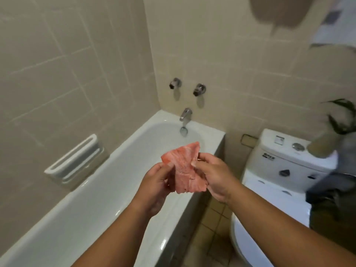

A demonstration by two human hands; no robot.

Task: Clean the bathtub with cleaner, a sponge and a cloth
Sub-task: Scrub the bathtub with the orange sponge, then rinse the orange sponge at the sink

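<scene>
Across the left and lower centre of the frame, the white bathtub (123,170) runs diagonally toward the tiled end wall. At the right, the toilet (285,158) stands just beside the tub. At centre frame, the left hand (156,185) and the right hand (213,176) are raised over the tub's near rim. Each has its fingers curled and pinches one side of the pink cloth (185,166), which is spread between them. Above the cloth, the spout (185,113) projects over the tub end, below two wall taps (175,83).
</scene>
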